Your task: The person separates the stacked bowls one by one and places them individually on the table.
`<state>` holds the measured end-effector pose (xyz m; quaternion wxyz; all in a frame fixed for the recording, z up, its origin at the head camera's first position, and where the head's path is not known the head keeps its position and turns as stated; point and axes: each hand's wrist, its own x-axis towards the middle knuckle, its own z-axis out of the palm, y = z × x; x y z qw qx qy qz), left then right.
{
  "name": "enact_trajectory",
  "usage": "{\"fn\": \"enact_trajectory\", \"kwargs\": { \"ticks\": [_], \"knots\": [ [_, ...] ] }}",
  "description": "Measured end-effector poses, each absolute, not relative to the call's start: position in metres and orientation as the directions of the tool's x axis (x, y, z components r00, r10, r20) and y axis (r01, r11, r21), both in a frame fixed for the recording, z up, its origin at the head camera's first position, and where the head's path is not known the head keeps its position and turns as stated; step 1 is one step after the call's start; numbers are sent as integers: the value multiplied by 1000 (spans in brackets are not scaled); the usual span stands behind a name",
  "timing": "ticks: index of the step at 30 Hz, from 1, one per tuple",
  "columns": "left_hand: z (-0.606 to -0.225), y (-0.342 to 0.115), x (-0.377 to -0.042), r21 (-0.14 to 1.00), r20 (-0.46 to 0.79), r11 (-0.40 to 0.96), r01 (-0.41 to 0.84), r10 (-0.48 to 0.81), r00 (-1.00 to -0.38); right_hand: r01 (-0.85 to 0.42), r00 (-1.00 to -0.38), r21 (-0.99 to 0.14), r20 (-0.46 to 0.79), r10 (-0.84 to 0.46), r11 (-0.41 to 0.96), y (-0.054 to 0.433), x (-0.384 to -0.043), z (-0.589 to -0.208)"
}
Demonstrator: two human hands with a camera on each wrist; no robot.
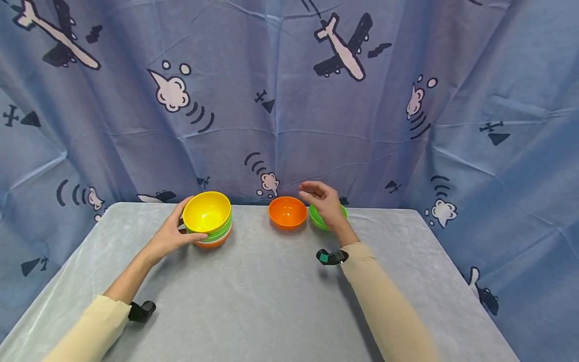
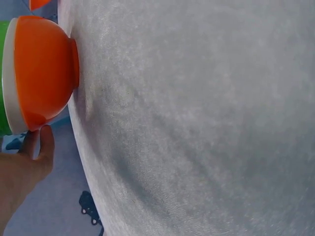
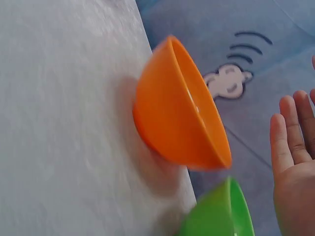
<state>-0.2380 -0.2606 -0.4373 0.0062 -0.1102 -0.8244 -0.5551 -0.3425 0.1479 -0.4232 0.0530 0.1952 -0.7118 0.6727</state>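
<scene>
A stack of bowls stands at the table's far left, a yellow bowl on top, green and white rims beneath, and an orange bowl at the bottom. My left hand grips this stack from its left side, thumb along the front and fingers behind. Over the far edge of the table, my right hand hovers empty with its fingers extended, as the right wrist view shows. Below it sits a green bowl, partly hidden by the hand in the head view. To its left is a second orange bowl, upright.
A pale cloth covers the table. Behind its far edge hangs a blue curtain printed with planes and clouds. Dark bands with small devices sit at both wrists, next to light sleeves.
</scene>
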Motion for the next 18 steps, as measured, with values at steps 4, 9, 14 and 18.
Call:
{"fn": "enact_trajectory", "kwargs": {
  "ticks": [4, 9, 14, 18],
  "knots": [
    [-438, -261, -239, 912, 128, 365, 185, 176, -976, -342, -909, -940, 330, -254, 1, 129, -340, -421],
    [-438, -260, -240, 908, 123, 377, 184, 180, -976, -343, -886, -939, 334, -322, -30, 107, -335, -420],
    [-438, -261, -239, 909, 121, 374, 183, 184, -975, -360, -839, -932, 342, -424, -40, 80, -329, -423],
    [-438, -262, -239, 908, 119, 378, 182, 184, -976, -380, -797, -925, 340, -500, -22, 56, -323, -425]
  ]
}}
